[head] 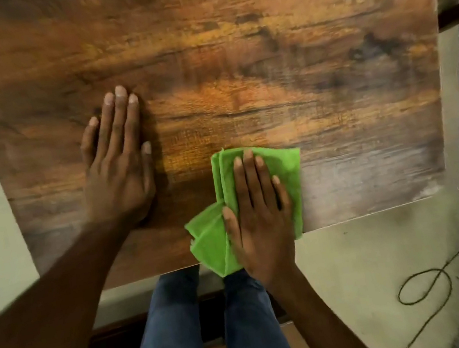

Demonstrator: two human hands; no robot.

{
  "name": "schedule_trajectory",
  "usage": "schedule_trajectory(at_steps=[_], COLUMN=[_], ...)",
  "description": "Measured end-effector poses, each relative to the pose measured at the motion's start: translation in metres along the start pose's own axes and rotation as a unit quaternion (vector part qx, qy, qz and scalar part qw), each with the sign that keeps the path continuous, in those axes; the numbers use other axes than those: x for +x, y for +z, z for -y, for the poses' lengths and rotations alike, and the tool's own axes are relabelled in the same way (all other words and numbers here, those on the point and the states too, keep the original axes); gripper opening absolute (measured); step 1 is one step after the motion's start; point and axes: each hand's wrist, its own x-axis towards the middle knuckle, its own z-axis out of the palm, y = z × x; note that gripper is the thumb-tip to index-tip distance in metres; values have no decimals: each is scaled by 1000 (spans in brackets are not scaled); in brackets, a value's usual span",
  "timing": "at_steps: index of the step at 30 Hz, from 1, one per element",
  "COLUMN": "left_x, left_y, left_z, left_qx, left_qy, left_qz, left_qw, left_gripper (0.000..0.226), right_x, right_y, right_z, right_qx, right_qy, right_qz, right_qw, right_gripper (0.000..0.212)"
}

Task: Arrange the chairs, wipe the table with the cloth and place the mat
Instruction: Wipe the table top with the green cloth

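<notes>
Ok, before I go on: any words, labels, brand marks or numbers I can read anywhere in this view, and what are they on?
None: no text can be read anywhere in this view.
The green cloth under the right hand shows no tag or print.
The wooden table, where the left hand lies flat, shows only grain.
The jeans have a dark pattern low down, too blurred to tell as lettering.

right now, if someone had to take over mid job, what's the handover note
Left hand: flat on the bare table, fingers straight, holding nothing.
Right hand: pressing the folded green cloth flat at the table's near edge; part of the cloth hangs over it.
Done: wiping is under way.
Left: finish wiping, then place the mat, which is not in view. Chair parts show at both sides; their arrangement cannot be judged.
</notes>
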Motion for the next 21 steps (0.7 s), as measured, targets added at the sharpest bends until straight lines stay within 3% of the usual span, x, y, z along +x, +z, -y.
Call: schedule_trajectory(at_steps=[4, 13, 21], left_x=[1, -3, -2], left_y=[2, 2, 2], left_z=[1, 1, 1], left_qx=[2, 11, 3], left_qy=[1, 7, 9], left_qz=[-1, -10, -5], left_qw=[1000, 1000, 1000], left_gripper=[63, 62, 64], right_x=[0, 159, -4], right_y=[3, -15, -1], right_z=[3, 4, -10], right_qx=[-11, -20, -19], right_qy=[16, -20, 32], right_qz=[-7, -105, -12], right_qw=[1000, 994, 999], right_gripper=[70, 70, 69])
